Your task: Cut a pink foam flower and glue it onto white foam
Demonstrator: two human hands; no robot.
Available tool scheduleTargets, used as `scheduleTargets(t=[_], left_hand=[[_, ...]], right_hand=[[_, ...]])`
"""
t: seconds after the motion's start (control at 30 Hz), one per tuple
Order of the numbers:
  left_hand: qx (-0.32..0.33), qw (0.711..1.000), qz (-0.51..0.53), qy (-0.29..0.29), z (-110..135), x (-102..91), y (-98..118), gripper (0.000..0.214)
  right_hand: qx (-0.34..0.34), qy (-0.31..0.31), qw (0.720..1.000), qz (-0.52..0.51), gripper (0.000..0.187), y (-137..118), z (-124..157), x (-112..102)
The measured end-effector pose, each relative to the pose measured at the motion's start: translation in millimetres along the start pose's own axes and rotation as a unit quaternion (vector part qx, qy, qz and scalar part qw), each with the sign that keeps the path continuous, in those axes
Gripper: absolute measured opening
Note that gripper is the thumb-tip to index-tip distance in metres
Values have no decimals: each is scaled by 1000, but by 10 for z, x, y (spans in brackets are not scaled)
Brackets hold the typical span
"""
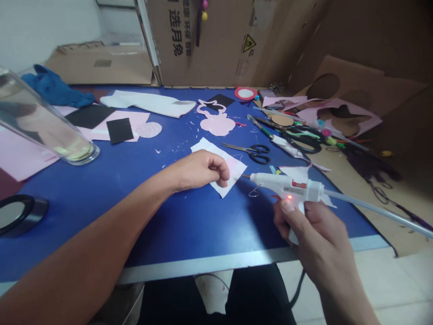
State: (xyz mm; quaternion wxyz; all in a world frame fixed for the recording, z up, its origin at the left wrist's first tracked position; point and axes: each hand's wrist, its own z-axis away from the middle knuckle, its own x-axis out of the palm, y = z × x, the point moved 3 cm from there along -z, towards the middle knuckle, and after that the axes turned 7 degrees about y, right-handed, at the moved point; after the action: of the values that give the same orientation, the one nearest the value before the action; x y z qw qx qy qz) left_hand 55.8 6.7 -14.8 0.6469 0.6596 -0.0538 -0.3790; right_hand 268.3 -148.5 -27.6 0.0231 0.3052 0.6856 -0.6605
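In my right hand (309,225) is a white hot glue gun (284,186), its red light lit and a clear glue stick (379,210) running out of its back. The nozzle points left, close to the right corner of a white sheet (233,169) on the table. My left hand (206,169) is over that sheet with its fingers curled in; whatever is between the fingertips is hidden. Behind the sheet lie black-handled scissors (252,151) and a pink scalloped felt piece (217,124). A thin wire-like loop (254,192) lies under the nozzle.
A tall clear container of liquid (43,122) leans in from the left, above a roll of black tape (22,214). Black squares (120,130), a folded white cloth (149,103) and a blue glove (56,85) lie behind. Tools and pink offcuts (338,115) clutter the right.
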Motion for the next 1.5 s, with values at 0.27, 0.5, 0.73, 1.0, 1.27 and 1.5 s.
scheduleTargets(t=[0.27, 0.5, 0.73, 1.0, 1.27, 1.5], left_hand=[[-36, 987, 140, 65, -32, -23, -53, 17], [27, 976, 109, 186, -24, -95, -46, 16], [139, 984, 46, 100, 47, 37, -10, 41], [117, 991, -29, 54, 73, 106, -38, 46], [121, 985, 72, 100, 24, 61, -67, 40], [122, 983, 81, 106, 4, 68, -68, 38]], right_hand=[[-2, -20, 1000, 4, 54, 87, -40, -30], [4, 5, 1000, -21, 53, 86, -8, -22], [18, 31, 997, -66, 52, 94, -5, -7], [23, 36, 997, -66, 52, 101, -6, -25], [24, 39, 996, -72, 51, 100, -6, -19], [13, 36, 998, -53, 53, 82, -17, -29]])
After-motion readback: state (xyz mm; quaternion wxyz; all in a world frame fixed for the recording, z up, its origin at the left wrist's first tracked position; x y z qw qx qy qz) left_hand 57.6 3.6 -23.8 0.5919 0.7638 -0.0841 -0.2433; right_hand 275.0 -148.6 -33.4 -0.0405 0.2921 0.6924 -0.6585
